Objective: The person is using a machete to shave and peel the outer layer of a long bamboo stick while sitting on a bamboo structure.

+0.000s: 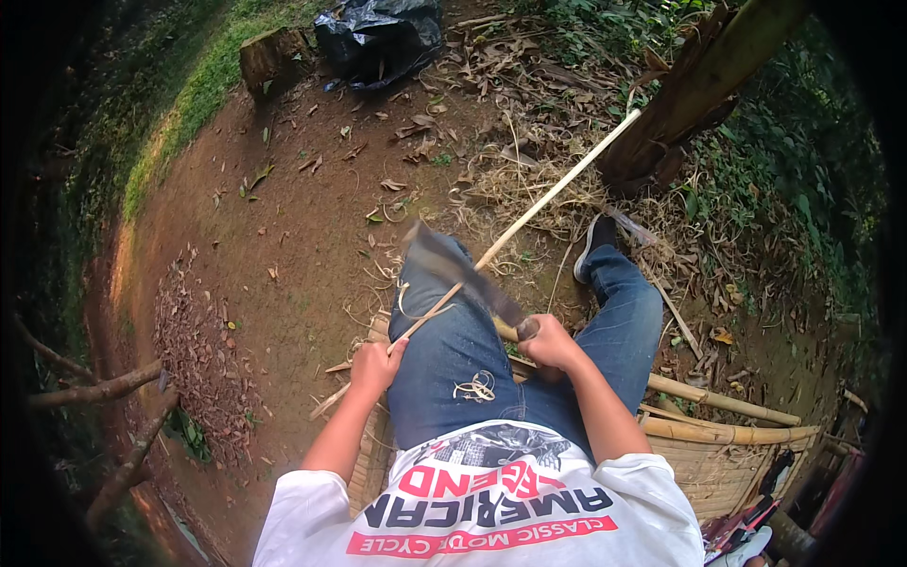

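Observation:
A long, pale stick [557,188], stripped of bark, slants across my left thigh up to the foot of a trunk. My left hand [379,366] grips it near its lower end, which sticks out beyond the fist. In my right hand [548,343] is the handle of a machete [470,281], its dark blade blurred by motion. The blade crosses the stick just above my left knee; whether its edge bites into the wood I cannot tell. A thin curled shaving [416,304] hangs by the stick, and more curled shavings [475,386] lie on my jeans.
I sit on a bamboo bench [727,432]. Ahead on the right leans a thick trunk [690,104], with a heap of shavings [529,194] at its base. A black plastic bag [380,42] and a tree stump [274,61] stand at the far side. Branches [104,386] jut in at left.

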A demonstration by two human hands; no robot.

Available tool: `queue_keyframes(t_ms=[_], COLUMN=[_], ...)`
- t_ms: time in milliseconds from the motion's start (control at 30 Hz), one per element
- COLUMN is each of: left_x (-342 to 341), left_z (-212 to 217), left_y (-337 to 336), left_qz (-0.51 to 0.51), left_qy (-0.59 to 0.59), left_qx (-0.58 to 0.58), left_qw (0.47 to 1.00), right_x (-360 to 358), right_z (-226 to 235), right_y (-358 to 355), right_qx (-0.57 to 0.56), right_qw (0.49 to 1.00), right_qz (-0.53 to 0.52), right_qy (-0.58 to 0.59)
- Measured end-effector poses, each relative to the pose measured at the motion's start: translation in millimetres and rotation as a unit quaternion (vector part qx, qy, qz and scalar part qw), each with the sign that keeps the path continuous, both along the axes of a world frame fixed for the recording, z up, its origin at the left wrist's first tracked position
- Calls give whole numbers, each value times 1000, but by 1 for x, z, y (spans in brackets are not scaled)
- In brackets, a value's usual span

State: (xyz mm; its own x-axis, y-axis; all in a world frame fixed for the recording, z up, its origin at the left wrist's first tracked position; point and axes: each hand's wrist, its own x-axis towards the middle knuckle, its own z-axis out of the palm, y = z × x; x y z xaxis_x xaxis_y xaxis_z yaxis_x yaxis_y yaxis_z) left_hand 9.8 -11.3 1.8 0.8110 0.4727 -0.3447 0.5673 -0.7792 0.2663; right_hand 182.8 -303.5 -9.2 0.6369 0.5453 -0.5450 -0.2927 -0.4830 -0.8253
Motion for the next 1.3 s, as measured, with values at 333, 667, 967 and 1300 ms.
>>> queue_keyframes(t_ms=[333,667,967,1300], left_x=[-8,-5,-17,-44], left_z=[-14,-1,30,62], left_y=[2,1,4,-24], left_qz=[11,-29,-13,6], left_qy=[-13,-111,-61,-47], left_qx=[-8,-15,-50,44], left_qw=[1000,993,997,998], right_x=[25,46,26,21], right_z=[7,20,9,23], right_y=[-7,-26,-34,-6], right_qx=[62,87,28,-72], right_qw=[964,937,936,939], right_qz=[-231,-338,-337,-212], right_qy=[116,16,-101,-260])
